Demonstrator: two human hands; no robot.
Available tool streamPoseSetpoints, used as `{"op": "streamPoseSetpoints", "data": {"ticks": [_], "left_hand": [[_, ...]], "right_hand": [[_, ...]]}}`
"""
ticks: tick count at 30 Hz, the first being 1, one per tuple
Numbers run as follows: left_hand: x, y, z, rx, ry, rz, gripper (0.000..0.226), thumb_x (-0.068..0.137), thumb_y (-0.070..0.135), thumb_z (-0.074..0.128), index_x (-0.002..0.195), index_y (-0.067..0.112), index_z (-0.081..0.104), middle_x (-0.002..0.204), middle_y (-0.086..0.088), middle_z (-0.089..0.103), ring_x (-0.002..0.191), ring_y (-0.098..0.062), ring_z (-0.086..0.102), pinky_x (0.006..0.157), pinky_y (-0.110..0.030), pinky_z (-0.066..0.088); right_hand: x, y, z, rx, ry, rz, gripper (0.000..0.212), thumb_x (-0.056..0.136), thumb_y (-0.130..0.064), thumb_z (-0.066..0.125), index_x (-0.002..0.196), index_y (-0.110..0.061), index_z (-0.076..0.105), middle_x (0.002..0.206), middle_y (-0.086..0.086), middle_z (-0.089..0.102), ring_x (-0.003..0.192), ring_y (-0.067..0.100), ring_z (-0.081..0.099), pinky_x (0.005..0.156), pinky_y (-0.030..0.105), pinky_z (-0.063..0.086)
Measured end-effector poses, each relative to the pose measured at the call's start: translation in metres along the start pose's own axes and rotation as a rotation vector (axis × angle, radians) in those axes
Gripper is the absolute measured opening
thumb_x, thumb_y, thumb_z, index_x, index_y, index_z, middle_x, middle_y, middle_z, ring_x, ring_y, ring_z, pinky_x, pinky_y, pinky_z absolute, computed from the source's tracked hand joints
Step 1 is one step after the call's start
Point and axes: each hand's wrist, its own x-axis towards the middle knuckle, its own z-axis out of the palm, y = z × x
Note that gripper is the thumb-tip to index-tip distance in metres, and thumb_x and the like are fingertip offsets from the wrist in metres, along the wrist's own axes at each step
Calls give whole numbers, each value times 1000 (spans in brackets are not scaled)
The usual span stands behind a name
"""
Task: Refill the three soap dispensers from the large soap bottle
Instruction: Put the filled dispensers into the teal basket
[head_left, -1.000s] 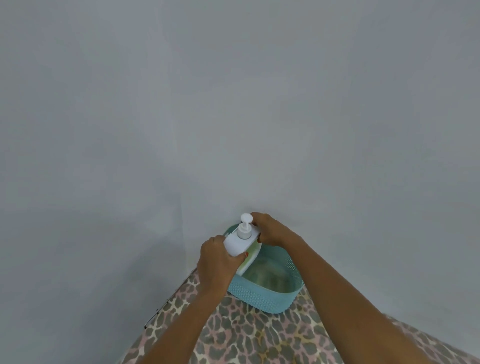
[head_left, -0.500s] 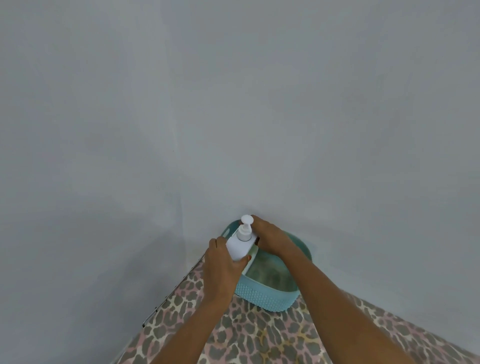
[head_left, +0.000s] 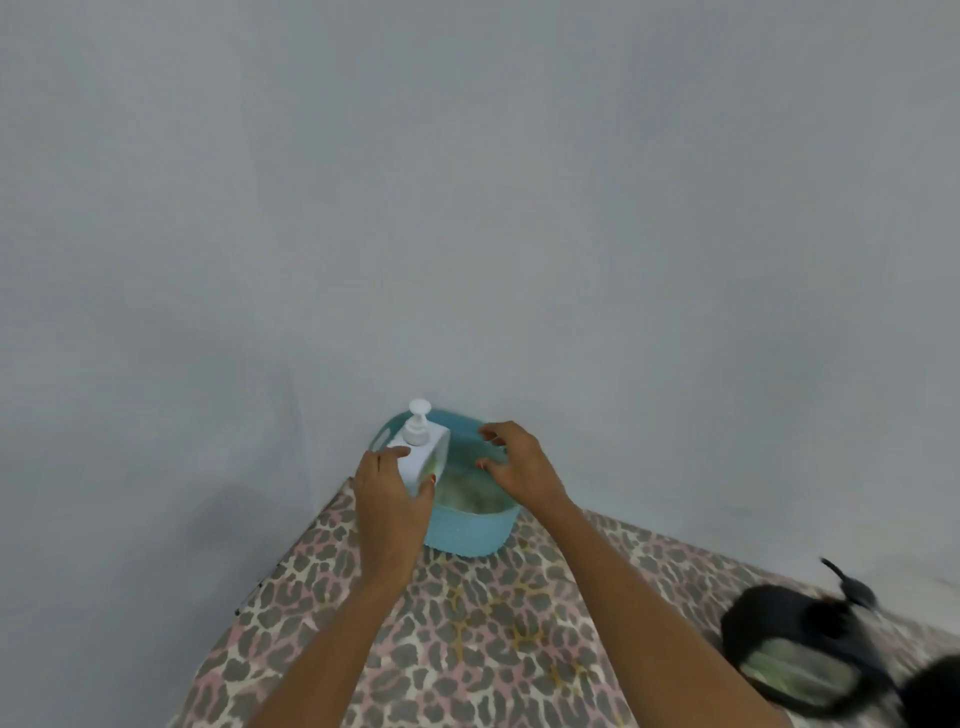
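The left hand (head_left: 387, 512) wraps its fingers and thumb round a white pump soap dispenser (head_left: 418, 457), which stands nearly upright at the left end of a teal basket (head_left: 467, 535). Just right of it, the right hand (head_left: 519, 465) hovers over the basket's opening, fingers spread and loose, holding nothing. Under both forearms lies a leopard-print cloth (head_left: 467, 623). Well right of the right arm sits a blurred black object (head_left: 795, 639).
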Motion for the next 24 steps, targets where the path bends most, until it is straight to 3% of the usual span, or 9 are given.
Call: {"op": "streamPoseSetpoints", "data": {"ticks": [4, 7, 12, 24], "left_hand": [[-30, 28, 4, -108, -138, 40, 42, 79, 5, 65, 119, 0, 53, 123, -18, 55, 116, -31, 49, 98, -35, 38], [-51, 45, 15, -157, -287, 68, 50, 84, 10, 61, 131, 6, 44, 136, -12, 47, 127, -25, 42, 105, -31, 31], [-86, 70, 36, -169, -474, 137, 53, 85, 15, 61, 134, 11, 40, 137, -9, 46, 126, -21, 42, 101, -23, 29], [-164, 142, 113, -103, -829, 291, 69, 83, 25, 65, 140, 22, 28, 143, -3, 39, 131, -20, 37, 104, -31, 32]], "right_hand": [[-48, 11, -26, 29, 100, -2, 41, 81, -7, 66, 120, -4, 54, 119, 12, 58, 109, 24, 55, 89, 23, 41], [-85, 19, -46, 57, 180, 48, 41, 83, -11, 66, 121, -5, 54, 118, 10, 59, 108, 20, 55, 86, 16, 39], [-145, 39, -80, 62, 253, 102, 39, 84, -15, 66, 120, -7, 54, 118, 11, 59, 109, 21, 55, 88, 18, 40], [-254, 105, -159, 53, 436, 284, 27, 84, -12, 65, 110, -7, 61, 107, 7, 64, 98, 14, 59, 92, 27, 48]]}}
